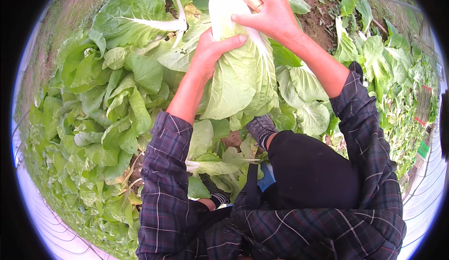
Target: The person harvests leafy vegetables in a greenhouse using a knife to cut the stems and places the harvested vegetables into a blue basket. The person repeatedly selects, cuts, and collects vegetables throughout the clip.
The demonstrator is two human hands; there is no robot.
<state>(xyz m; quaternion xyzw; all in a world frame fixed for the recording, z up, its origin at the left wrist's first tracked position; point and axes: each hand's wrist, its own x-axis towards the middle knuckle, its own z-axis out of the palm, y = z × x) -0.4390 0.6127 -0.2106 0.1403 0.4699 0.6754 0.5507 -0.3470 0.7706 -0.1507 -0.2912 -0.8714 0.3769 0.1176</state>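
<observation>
A head of leafy cabbage (pixel 233 84) is held up in front of me, its white stem end away from me and its pale green leaves hanging towards me. My left hand (pixel 214 49) grips it from the left side, the thumb across the base of the leaves. In my right hand (pixel 272 16) is a knife (pixel 252 1) with a light wooden handle; its blade reaches to the upper left, just beyond the white stem. The right thumb presses on the white stalks. Part of the blade is hidden behind the cabbage.
Dense leafy plants (pixel 91 133) fill the left, and more plants (pixel 379 60) stand on the right. Loose cut leaves (pixel 151 23) lie at the upper left. Bare soil (pixel 317 23) shows beyond my right hand. My shoe (pixel 260 126) rests among leaves.
</observation>
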